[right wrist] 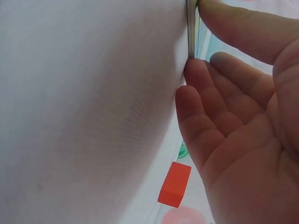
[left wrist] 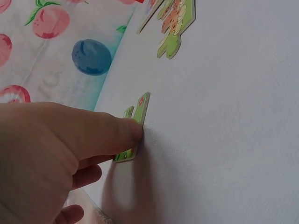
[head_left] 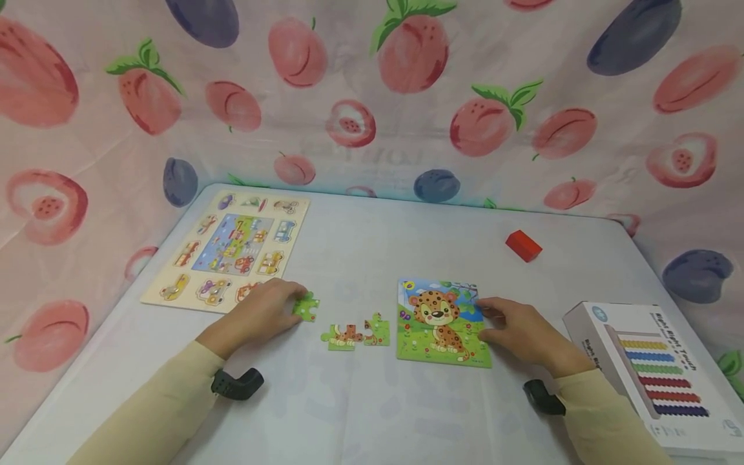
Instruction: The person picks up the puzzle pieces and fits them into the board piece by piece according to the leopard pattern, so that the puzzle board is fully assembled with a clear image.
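My left hand pinches a green jigsaw piece between thumb and fingers; in the left wrist view this green piece stands out past the thumb tip. To its right lie two joined-looking leopard pieces, one with paws and a green one with a tail. Beside these is a square leopard picture board. At the board's right edge rests my right hand, thumb and fingertips spread along that edge, as the board's side in the right wrist view shows too.
A wooden vehicle puzzle board lies at the back left, close beyond the left hand. Toward the back right sits a red block. A white box with coloured bead rows pictured stands right of the right forearm. Fruit-patterned cloth surrounds the table.
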Motion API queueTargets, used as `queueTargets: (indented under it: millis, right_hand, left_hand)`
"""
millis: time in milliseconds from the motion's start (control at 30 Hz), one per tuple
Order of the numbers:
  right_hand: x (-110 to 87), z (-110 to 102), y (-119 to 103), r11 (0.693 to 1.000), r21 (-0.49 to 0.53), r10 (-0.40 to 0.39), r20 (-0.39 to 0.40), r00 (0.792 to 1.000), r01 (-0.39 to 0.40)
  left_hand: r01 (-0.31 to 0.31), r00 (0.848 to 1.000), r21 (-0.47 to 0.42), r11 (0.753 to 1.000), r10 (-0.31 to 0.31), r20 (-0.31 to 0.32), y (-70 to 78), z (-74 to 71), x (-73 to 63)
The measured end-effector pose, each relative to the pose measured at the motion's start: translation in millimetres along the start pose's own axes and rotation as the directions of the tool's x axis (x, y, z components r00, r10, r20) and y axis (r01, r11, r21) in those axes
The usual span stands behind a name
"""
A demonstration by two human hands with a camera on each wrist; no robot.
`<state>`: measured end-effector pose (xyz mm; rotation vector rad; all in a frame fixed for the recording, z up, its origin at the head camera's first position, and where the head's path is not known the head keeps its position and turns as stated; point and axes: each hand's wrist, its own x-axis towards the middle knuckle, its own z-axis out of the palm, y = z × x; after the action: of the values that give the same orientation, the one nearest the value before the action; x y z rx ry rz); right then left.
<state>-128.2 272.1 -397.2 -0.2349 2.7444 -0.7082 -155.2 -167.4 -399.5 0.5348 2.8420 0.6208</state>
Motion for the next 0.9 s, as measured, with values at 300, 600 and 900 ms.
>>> queueTargets:
  millis: [300,600,900]
  right_hand:
    - [-0.1,-1,1,1.0,-0.004,0.0,0.0,1.0,0.0]
    - [-0.8,0,0,1.0,0.006,-0.003,0.005,1.0,0.003]
    - [-0.1,-1,1,1.0,0.001,-0.001,0.006,1.0,0.001]
  left_hand:
    - [-0.007,1.0,-0.013,1.0,0.007,0.006,-2.9,-1.4,-0.8]
    - [0.001,1.0,-0.02,1.0,-0.001,0.019,-1.4,-2.3,-3.3]
    - [-0.076,0.997,0.013,0.997,0.076,-0.003,10.3,-4.5,-3.5]
